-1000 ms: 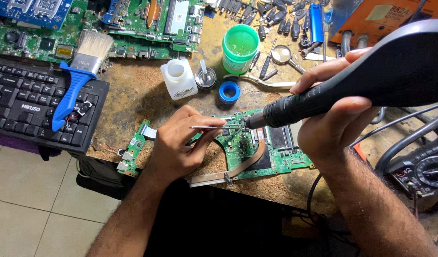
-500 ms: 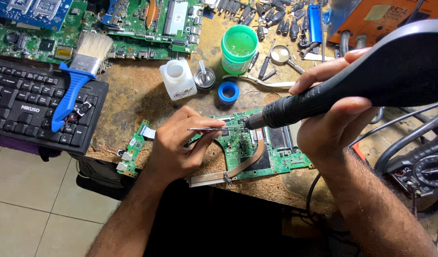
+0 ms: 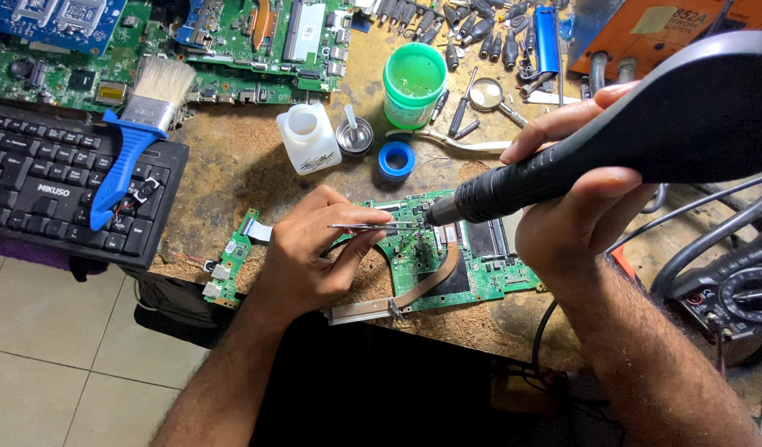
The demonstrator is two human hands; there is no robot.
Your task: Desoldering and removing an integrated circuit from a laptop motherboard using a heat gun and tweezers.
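Left hand (image 3: 302,261) pinches tweezers (image 3: 373,226) over the board (image 3: 431,261); right hand (image 3: 575,215), at 3 o'clock, grips the heat gun (image 3: 646,132).

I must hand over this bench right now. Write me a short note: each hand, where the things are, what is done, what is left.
Left hand: holds tweezers, tips on the green circuit board.
Right hand: grips the black hot-air handle, nozzle just above the same spot.
The board lies flat at the bench's front edge; green paste jar, white bottle and blue brush sit behind.
Done: tools positioned at one point.
Left: whether the part is freed cannot be told.
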